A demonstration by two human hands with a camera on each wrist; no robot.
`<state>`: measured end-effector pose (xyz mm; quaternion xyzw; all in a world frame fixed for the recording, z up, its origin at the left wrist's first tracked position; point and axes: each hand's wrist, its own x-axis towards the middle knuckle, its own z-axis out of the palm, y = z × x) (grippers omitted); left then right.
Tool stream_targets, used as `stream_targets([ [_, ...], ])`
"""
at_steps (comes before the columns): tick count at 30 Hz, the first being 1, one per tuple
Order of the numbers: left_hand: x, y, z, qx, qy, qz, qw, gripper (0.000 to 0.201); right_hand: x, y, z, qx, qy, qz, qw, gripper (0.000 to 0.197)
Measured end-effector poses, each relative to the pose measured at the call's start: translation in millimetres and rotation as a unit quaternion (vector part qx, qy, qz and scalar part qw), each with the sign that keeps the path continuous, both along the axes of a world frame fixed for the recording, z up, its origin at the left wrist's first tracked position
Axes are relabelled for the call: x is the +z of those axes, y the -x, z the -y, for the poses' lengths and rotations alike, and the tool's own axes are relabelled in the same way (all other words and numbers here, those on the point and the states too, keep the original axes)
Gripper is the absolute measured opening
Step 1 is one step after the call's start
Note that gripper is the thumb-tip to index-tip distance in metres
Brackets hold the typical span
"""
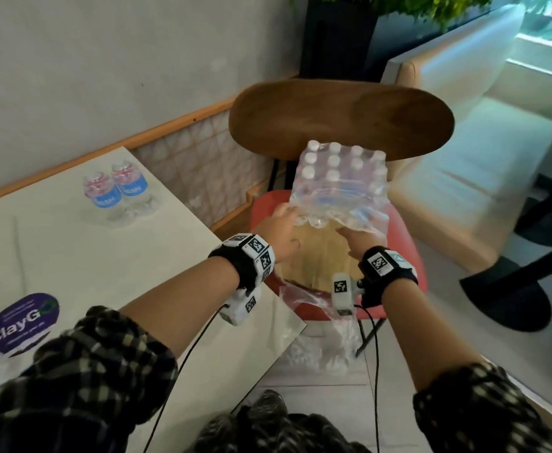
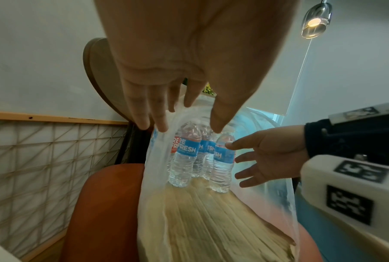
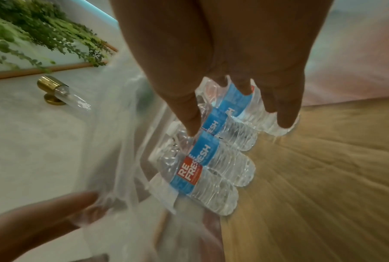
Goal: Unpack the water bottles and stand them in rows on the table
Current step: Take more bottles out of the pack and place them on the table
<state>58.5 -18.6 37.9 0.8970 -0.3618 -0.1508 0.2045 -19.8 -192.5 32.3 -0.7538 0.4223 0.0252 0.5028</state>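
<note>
Nearest the viewer, the left hand [image 1: 279,232] and the right hand [image 1: 359,238] reach forward side by side over the chair seat [image 1: 408,253], both with fingers extended and spread, neither clamped on a bottle. The left wrist view shows the left fingers [image 2: 160,120] straight and touching the torn edge of the plastic wrap [image 2: 148,177], with the thumb tip near the upper lip of the opening; whether the film is actually pinched cannot be told. The right hand, seen from the same view, lies palm-open just beside the nearest exposed bottle, its fingertips [image 2: 230,146] close to the blue label.

Directly beyond both hands stands the pack of water bottles [image 1: 340,184], on the wooden seat panel [image 2: 211,221], its caps uppermost. The bottles' long axes are upright, roughly at right angles to the reaching fingers. The wrap is open on the side facing the hands, so the front row is exposed. As a judgement, the right hand is nearer to a bottle body, while the left steadies or parts the film.

Far to the left of the left hand, two bottles [image 1: 116,191] stand upright, touching, on the table [image 1: 72,256], well apart from the pack. The next bottle would travel leftward from chair to table.
</note>
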Motion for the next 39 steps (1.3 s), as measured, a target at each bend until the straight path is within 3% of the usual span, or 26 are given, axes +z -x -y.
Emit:
stream_targets([
  [2,0,-3,4,0.012,0.019,0.021,1.000,0.041,-3,-3,8,-0.014,0.015,-0.029,0.999,0.056],
  [5,-1,-7,8,0.009,0.009,0.041,0.999,0.036,-2,7,19,0.063,0.072,-0.100,0.990,0.064],
  [12,-12,-13,10,-0.012,-0.022,0.026,0.999,0.061,-4,-7,37,0.054,0.111,-0.106,0.987,0.075],
  [15,-13,-16,10,-0.015,-0.013,0.019,1.000,0.061,-16,-14,43,0.088,0.128,-0.108,0.982,0.079],
  [17,-14,-19,11,-0.009,-0.005,0.016,1.000,0.060,-18,-15,33,0.082,0.087,-0.100,0.988,0.073],
  [19,-14,-21,14,-0.005,-0.003,0.011,1.000,0.062,-25,-20,26,0.005,-0.010,-0.058,0.998,0.056],
  [22,-10,-21,24,0.007,-0.018,-0.008,1.000,0.072,-37,-28,-2,0.011,0.032,0.019,0.999,0.035],
  [24,-8,-18,33,0.026,-0.019,-0.035,0.999,0.072,-50,-26,-26,0.064,0.006,0.082,0.995,0.045],
  [27,-11,-17,42,0.061,-0.006,-0.051,0.997,0.053,-53,-24,-48,0.136,-0.047,0.145,0.979,0.070],
  [29,-13,-21,40,0.058,-0.017,-0.034,0.998,0.042,-48,-32,-42,0.188,-0.026,0.113,0.975,0.071],
  [32,-17,-24,35,0.032,-0.020,-0.014,0.999,0.039,-38,-43,-7,0.207,0.034,-0.024,0.978,0.058],
  [35,-18,-19,33,0.027,-0.018,0.030,0.999,0.038,-15,-38,24,0.284,0.149,-0.123,0.939,0.068],
  [37,-18,-15,33,0.037,-0.025,0.054,0.998,0.034,4,-27,32,0.376,0.284,-0.159,0.868,0.090],
  [39,-18,-13,30,0.053,-0.029,0.071,0.996,0.034,19,-25,32,0.448,0.415,-0.201,0.766,0.103],
])
